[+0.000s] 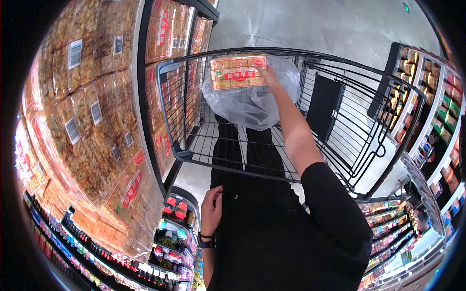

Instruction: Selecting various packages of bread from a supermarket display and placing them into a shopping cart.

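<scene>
- Inside the wire shopping cart (183, 155): one crumpled clear plastic bag (247, 115), spread out, its film showing to the left, below and to the right of the pack.
- One flat oblong food pack (228, 77), red-edged, pale yellow blocks inside; it sits within the cart's outline toward the far end, over the bag. Whether it lies in the bag's mouth or on top, I cannot tell.
- My right hand (266, 77): fingers closed on the pack's right end; arm reaching over the cart, short black sleeve.
- My left hand (210, 212): hanging beside the black trousers (267, 155), outside the cart, fingers partly bent; palm hidden from me, so I cannot tell how far open it is or whether it holds anything. Dark band (206, 241) at the wrist.
- Black panel (325, 107), fixed to the cart's wire side.
- Left: tall stack of clear-wrapped packs (97, 131), brown contents, white labels.
- Lower left: display bin (193, 203) holding red and blue packs.
- Right: shelves (432, 80) filled with coloured bags.
</scene>
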Tool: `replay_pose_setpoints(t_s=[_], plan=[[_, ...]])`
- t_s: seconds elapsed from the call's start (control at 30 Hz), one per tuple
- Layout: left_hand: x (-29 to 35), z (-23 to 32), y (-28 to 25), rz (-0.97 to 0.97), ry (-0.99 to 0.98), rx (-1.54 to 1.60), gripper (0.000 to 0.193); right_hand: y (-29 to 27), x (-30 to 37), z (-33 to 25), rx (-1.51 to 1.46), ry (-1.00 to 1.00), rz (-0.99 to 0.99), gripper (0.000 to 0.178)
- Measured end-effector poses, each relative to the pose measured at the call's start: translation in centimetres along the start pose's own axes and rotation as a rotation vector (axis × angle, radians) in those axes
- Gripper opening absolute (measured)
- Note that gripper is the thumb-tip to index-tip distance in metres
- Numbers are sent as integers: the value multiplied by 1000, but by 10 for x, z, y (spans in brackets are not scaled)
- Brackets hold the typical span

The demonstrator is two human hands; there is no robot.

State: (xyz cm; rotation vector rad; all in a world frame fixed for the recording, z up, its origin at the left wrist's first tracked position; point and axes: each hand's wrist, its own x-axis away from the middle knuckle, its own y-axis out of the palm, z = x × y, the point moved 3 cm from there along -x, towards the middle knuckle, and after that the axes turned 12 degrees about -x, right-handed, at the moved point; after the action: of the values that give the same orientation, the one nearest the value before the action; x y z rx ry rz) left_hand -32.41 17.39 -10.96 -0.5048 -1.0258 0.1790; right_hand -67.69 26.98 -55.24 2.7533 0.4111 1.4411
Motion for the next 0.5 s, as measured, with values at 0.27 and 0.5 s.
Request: replay_pose_setpoints(t_s=[0.27,0.5], plan=[[-3,-7,5,13,4,43,29,-9,15,10,130,91,-80,83],[7,-14,5,117,78,-17,29,-1,32,21,-155,33,-43,69]])
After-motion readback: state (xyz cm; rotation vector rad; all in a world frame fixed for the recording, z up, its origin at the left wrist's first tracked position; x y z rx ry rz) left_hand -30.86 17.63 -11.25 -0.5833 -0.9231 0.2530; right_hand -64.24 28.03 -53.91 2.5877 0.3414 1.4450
